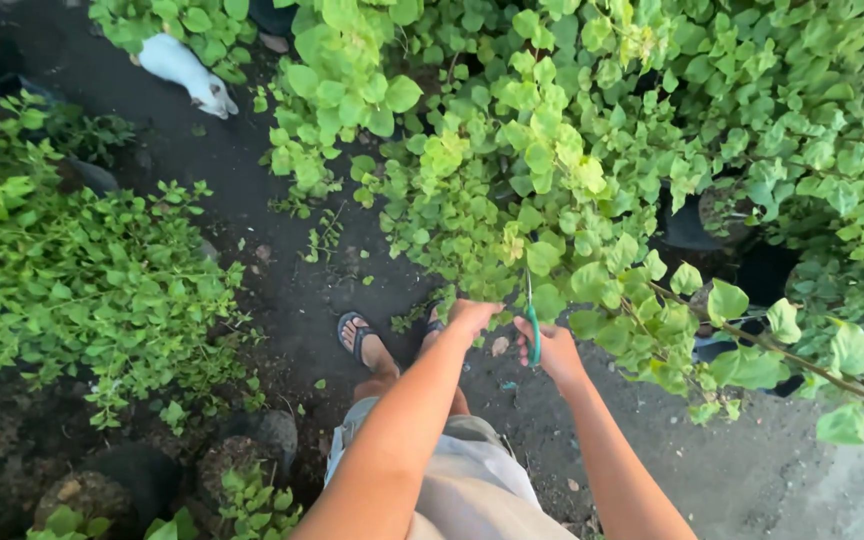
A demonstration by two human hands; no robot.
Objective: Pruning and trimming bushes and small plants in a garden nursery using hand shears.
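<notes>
My right hand (552, 350) is closed on green-handled scissors (532, 325), blades pointing up into the leaves of a broad-leaved green shrub (552, 150). My left hand (472, 318) reaches into the lower foliage just left of the scissors, its fingers curled among the stems; whether it grips one is hidden by leaves. A long brown branch (752, 340) runs out to the right of my right hand.
A small-leaved bush (92, 280) fills the left side. Dark pots (112, 480) stand at lower left. A white animal (187, 70) lies on the dark soil path (282, 280) at top left. My sandalled foot (362, 340) stands below the shrub. Grey ground (772, 480) lies at the lower right.
</notes>
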